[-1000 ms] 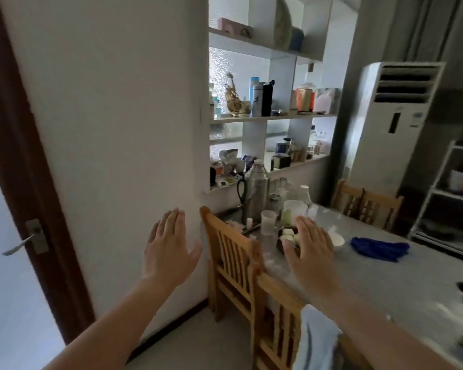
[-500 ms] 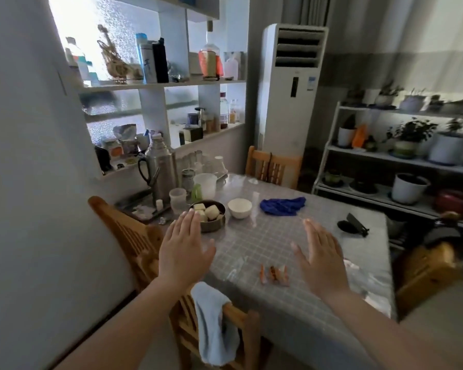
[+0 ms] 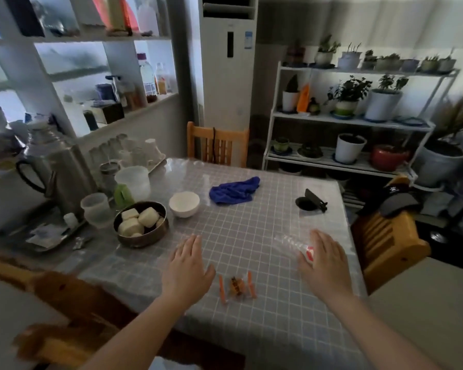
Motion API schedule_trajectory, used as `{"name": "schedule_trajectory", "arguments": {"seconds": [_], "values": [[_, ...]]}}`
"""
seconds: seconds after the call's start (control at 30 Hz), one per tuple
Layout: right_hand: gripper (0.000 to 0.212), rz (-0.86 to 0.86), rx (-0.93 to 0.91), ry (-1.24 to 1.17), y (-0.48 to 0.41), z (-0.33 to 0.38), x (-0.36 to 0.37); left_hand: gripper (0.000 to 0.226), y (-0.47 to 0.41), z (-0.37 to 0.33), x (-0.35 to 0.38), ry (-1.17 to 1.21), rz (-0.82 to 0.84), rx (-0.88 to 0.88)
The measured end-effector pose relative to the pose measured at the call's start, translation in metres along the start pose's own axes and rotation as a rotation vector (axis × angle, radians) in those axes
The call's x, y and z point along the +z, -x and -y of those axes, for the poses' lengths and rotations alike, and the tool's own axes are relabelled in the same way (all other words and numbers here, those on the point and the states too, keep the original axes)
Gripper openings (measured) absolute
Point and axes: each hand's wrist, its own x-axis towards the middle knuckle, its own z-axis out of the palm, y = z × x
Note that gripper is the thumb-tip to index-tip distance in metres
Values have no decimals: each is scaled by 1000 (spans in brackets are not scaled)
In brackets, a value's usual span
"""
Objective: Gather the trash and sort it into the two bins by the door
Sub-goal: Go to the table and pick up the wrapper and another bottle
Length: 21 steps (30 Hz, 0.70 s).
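Two empty hands, left hand [image 3: 187, 268] and right hand [image 3: 323, 265], hovered spread wide over the table [image 3: 265, 231]; we judged gathering unstarted, the near wrapper [image 3: 236, 287] first.

no readable text, blue label on air conditioner [image 3: 247, 40] blurred, wrapper [image 3: 306, 252] print illegible

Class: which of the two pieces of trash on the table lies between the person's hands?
The orange-edged wrapper; the clear plastic bottle lies farther back, by the right hand.
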Motion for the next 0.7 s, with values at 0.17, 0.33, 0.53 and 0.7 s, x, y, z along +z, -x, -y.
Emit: {"name": "schedule_trajectory", "arguments": {"seconds": [0.17, 0.33, 0.53, 0.7], "values": [[67, 60, 120, 6, -25, -34, 33, 76, -41, -9, 43, 6, 156, -21], [72, 122, 135, 30, -57, -68, 68, 72, -74, -18, 88, -5, 306, -3], [82, 291, 23, 92, -93, -103, 105, 61, -92, -27, 132, -61, 395, -39], [69, 330, -110, 140, -109, -120, 120, 40, -97, -37, 147, -164, 426, -27]]}}
